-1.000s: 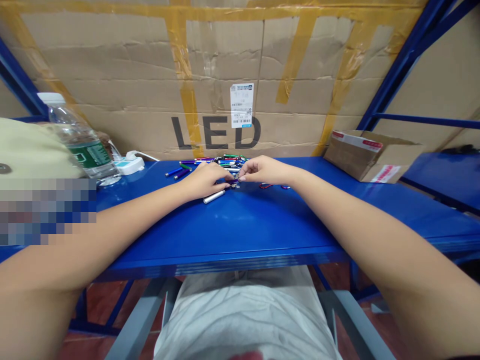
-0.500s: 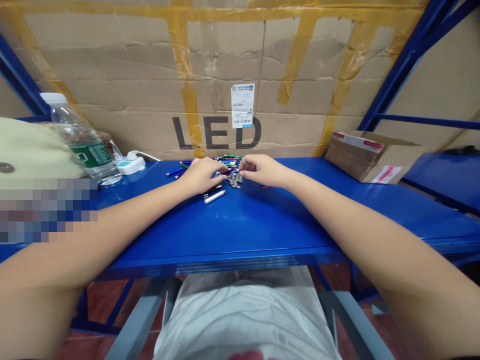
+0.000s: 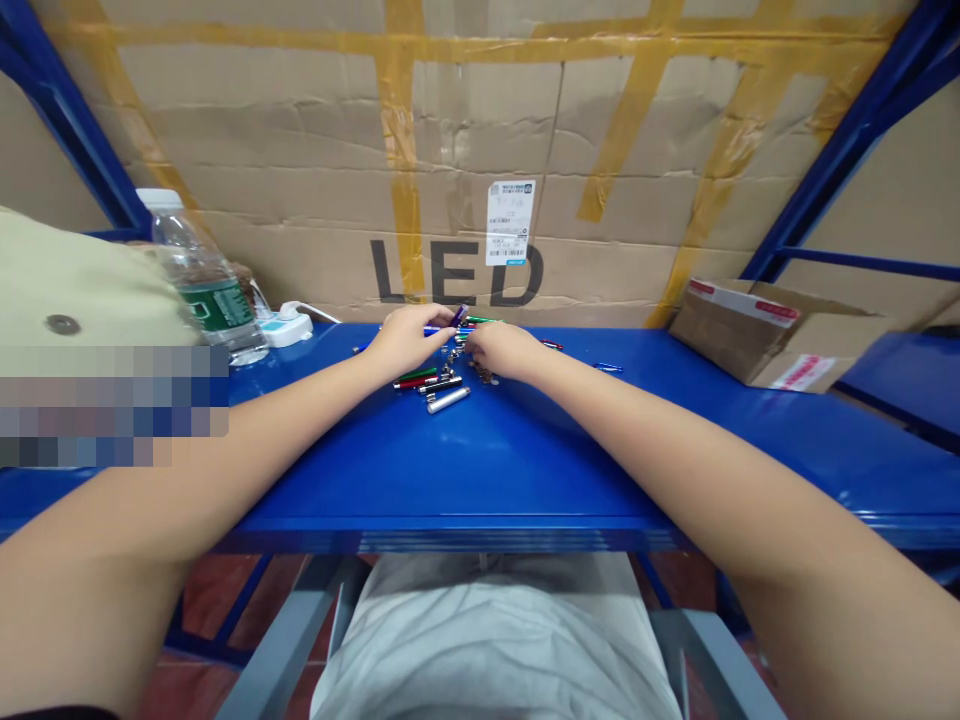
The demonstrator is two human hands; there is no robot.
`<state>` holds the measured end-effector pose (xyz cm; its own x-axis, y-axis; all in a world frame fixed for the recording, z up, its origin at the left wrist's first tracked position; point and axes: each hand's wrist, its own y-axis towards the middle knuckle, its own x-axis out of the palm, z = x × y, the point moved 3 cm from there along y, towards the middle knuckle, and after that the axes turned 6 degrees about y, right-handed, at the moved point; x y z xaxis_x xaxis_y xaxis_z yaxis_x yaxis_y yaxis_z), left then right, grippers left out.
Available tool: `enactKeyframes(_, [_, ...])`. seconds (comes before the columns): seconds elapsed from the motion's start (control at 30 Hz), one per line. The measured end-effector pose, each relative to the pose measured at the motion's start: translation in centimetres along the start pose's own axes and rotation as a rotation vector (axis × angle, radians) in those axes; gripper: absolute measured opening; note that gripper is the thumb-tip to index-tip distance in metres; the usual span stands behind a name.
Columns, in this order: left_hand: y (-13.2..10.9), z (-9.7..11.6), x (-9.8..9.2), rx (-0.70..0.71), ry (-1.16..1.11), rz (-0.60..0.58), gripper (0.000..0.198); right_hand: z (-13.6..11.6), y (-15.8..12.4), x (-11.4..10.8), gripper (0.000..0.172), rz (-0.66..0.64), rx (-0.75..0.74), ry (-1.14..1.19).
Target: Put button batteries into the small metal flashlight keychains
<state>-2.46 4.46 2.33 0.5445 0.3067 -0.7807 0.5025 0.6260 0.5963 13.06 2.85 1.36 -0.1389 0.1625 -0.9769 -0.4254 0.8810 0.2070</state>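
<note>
My left hand (image 3: 412,338) is at the back of the desk, its thumb and fingers closed on a short purple metal tube (image 3: 458,316) that points up and to the right. Beside it, my right hand (image 3: 508,350) has its fingers curled down at a small heap of round metal discs (image 3: 482,373). Those fingertips are partly hidden, and I cannot make out what they pinch. Close in front of the left hand lie a silver tube (image 3: 448,400), a black one (image 3: 440,385) and a red one (image 3: 411,383), several with small clasps. More coloured tubes lie behind both hands.
A blue pen-like piece (image 3: 608,367) lies to the right on the blue desk (image 3: 525,460). At the right stands an open cardboard box (image 3: 772,330). A water bottle (image 3: 217,300), a white power strip (image 3: 286,328) and a pale bag (image 3: 90,280) are at the left.
The purple tube now shows upright in my left hand. My right hand has come down over the discs, its fingers more curled, hiding most of the heap. The whole view has shifted slightly.
</note>
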Motion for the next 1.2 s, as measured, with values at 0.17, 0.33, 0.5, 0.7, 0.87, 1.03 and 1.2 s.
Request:
enactKeyframes(0.17, [-0.2, 0.2, 0.8, 0.100, 0.057, -0.106, 0.021, 2.0, -1.4, -0.7, 0.022, 0.183, -0.011, 0.309])
enactKeyframes(0.33, [-0.6, 1.6, 1.1, 0.265, 0.133, -0.224, 0.021, 3.3, -4.7, -2.7, 0.017, 0.286, 0.100, 0.731])
enactKeyframes(0.5, [-0.7, 3.2, 1.1, 0.328, 0.076, -0.261, 0.017, 2.4, -5.3, -2.1, 0.017, 0.198, 0.094, 0.913])
enactKeyframes(0.7, [-0.8, 2.6, 1.4, 0.243, 0.019, -0.272, 0.018, 3.3, -5.1, -1.5, 0.019, 0.201, 0.129, 0.917])
enactKeyframes(0.87, [-0.8, 2.2, 1.4, 0.161, -0.068, -0.255, 0.019, 3.7, -5.3, -1.6, 0.016, 0.185, 0.123, 0.969])
enactKeyframes(1.03, [-0.9, 2.4, 1.5, 0.151, -0.107, -0.258, 0.022, 3.0, -5.4, -1.8, 0.012, 0.193, 0.135, 1.008])
enactKeyframes(1.2, [-1.1, 2.5, 1.4, 0.174, -0.102, -0.256, 0.026, 2.8, -5.4, -2.0, 0.012, 0.201, 0.105, 0.906])
